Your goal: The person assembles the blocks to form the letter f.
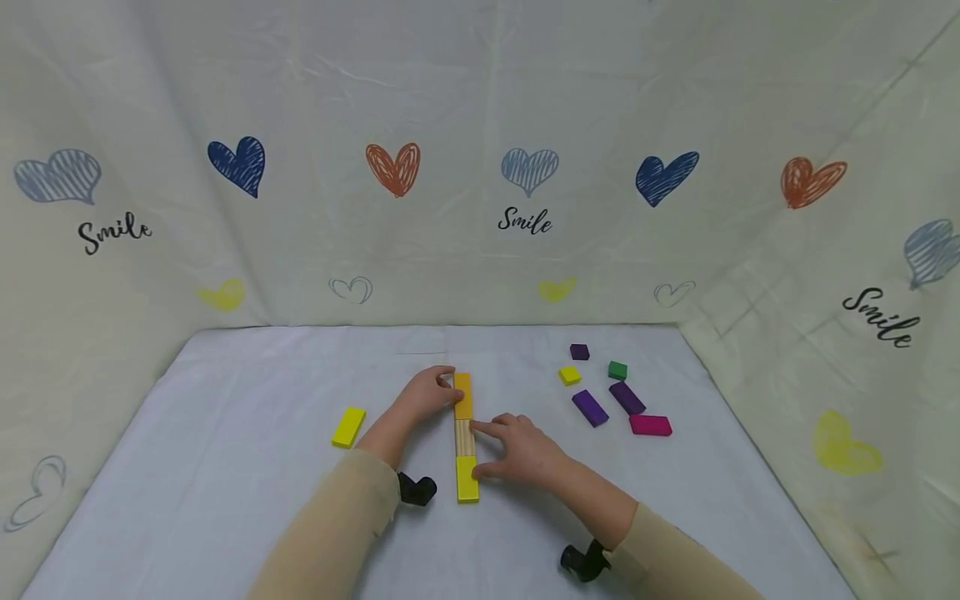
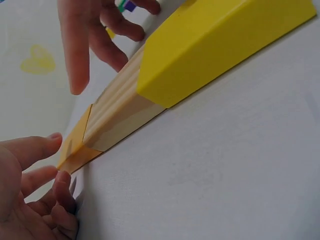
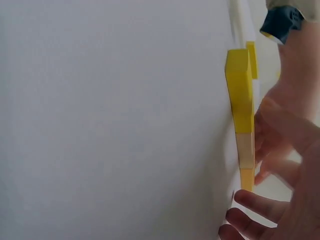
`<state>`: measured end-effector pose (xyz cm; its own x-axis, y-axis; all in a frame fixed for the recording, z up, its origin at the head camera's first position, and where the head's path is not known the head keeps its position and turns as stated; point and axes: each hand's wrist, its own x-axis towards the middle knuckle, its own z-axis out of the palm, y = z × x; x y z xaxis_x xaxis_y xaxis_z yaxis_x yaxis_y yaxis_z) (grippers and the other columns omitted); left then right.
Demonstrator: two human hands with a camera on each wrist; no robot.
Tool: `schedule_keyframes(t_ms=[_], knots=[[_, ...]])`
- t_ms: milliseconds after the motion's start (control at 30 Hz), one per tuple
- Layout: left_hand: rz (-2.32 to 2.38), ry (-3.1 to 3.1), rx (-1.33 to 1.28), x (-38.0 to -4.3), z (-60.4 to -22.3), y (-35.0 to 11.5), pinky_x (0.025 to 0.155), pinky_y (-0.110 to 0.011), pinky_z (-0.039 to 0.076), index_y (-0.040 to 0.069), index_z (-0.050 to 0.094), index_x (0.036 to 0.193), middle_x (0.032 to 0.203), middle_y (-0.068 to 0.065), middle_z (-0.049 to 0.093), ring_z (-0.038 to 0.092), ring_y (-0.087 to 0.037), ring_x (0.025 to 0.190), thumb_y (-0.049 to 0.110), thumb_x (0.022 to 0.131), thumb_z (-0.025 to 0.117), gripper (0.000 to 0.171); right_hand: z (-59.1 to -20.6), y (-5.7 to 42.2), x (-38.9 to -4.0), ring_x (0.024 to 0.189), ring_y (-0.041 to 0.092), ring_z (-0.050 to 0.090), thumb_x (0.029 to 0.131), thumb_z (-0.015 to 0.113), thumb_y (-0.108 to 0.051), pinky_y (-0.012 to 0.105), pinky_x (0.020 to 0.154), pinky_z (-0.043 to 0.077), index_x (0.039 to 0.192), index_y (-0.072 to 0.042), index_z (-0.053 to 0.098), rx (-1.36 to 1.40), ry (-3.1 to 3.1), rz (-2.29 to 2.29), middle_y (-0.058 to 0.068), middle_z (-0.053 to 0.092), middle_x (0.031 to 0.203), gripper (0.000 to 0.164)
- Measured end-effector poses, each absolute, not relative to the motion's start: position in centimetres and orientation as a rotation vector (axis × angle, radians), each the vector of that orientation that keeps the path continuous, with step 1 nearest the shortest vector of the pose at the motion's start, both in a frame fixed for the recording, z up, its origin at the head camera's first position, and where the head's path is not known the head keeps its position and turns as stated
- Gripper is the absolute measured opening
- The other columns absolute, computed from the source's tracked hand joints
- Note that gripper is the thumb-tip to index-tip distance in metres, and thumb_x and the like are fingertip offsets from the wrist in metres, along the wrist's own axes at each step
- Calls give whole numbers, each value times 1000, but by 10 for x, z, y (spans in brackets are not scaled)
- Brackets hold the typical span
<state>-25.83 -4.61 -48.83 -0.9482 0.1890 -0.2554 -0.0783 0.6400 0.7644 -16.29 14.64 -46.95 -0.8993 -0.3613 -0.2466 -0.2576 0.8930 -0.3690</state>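
Note:
A straight row of three blocks runs away from me on the white tabletop, end to end. Its near block [image 1: 467,481] is yellow, the middle one [image 1: 465,439] is plain striped wood, and the far one [image 1: 463,398] is orange. Along the left side of the orange block, my left hand [image 1: 429,394] touches it with the thumb, the index finger by its far corner. From the right, my right hand [image 1: 528,452] reaches in with fingers spread. Its thumb is at the yellow block and its index fingertip by the wood block's far end.
Left of the row lies a separate yellow block [image 1: 348,427]. Scattered on the right are a magenta block [image 1: 650,426], a purple block [image 1: 590,408], a dark purple block [image 1: 627,398], a green cube [image 1: 617,370], a small yellow block [image 1: 570,375] and a small dark block [image 1: 579,352].

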Motion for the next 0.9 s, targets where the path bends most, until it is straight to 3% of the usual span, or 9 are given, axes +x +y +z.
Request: schedule_keyframes(t_ms=[367,900], knots=[[1216,2568,79,-253,-492,-53,89,-41,50,15,56,141,110,-8,63,57,-24,95,34,92,70,55,-472,140,-179,99,22,47,72,78,-63,34,77,50,146,-35,50,-438,2732,-381,6,54,124,84],[1127,2647,75,-237,-459,-91,77,-34,51,18,52,144,117,-7,62,57,-22,88,34,93,69,56,-468,137,-182,105,24,49,72,80,-61,40,83,53,145,-37,51,-365,2708,-352,7,53,128,82]])
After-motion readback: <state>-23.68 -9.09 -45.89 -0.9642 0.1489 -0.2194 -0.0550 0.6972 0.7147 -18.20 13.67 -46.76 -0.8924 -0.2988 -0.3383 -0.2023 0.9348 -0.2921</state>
